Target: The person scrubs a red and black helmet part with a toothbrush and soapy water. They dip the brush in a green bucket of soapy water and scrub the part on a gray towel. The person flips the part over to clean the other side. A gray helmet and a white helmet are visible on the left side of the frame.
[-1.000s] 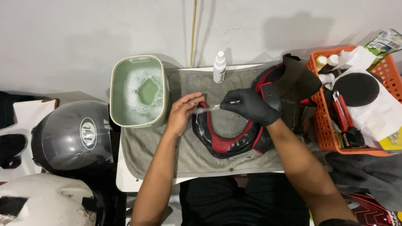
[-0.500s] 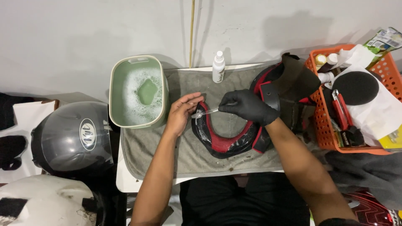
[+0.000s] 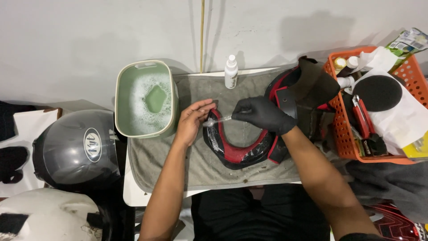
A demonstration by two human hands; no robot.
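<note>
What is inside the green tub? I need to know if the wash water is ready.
The green tub holds soapy water with white foam and a green sponge floating in the middle. Foam hides whatever lies below the surface.

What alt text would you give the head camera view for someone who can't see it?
A bare left hand steadies a red-and-black helmet liner on a grey towel while a black-gloved right hand works a small brush on it. A tub of soapy water and two helmets sit left.
</note>
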